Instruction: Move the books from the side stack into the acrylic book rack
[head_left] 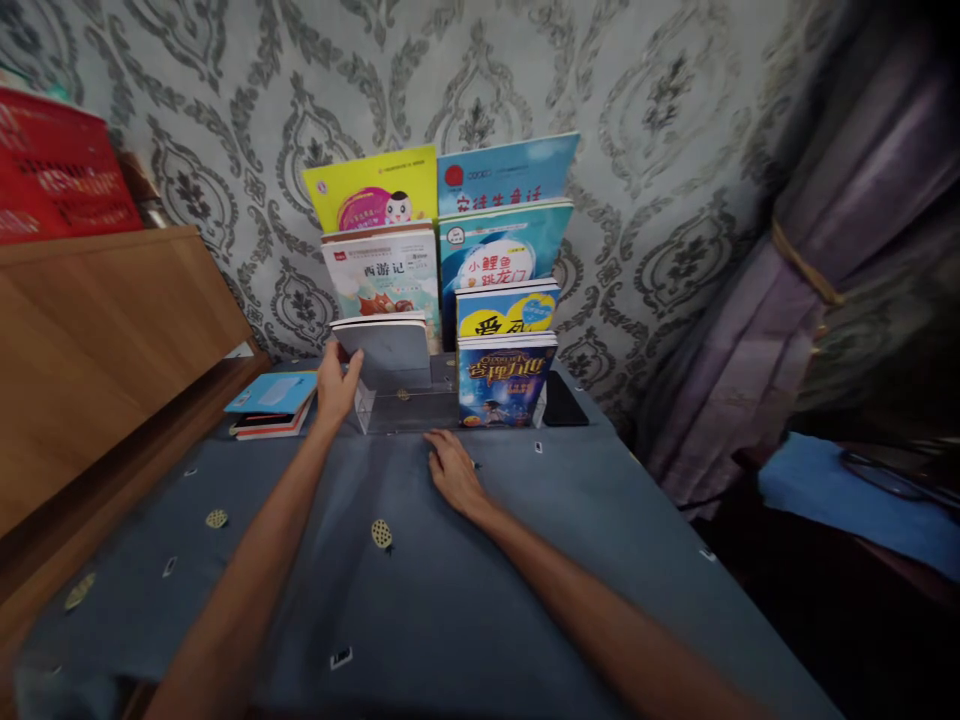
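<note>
The grey book (386,345) stood in the left column of the clear stand (412,412), in front of the white book (379,270), with the fingers of the left hand (337,385) grasping its left edge, thumb across the cover. The fingers of the right hand (454,475) were released and loosely curled at the stand's front edge; whether they touched it could not be told. Good handling, as a judgement, called for keeping the book upright, squaring its bottom edge with the tier and bracing the light stand against sliding. No writing could be read on the grey cover. The white book read 西游记; behind it, the yellow book (375,180) bore print too small to read. In the right column, the dark blue book (499,385) read 查理九世, the blue-and-yellow book (506,312) showed 爱 and a cut-off 死, the teal book (510,245) read 小鲤鱼跳龙门, and the rear blue book (502,170) 安徒生童话, partly covered. On the worktop (450,610), a small book pile (274,395) lay left of the stand. Farther left, lettering on the red box (60,165) was blurred.
</note>
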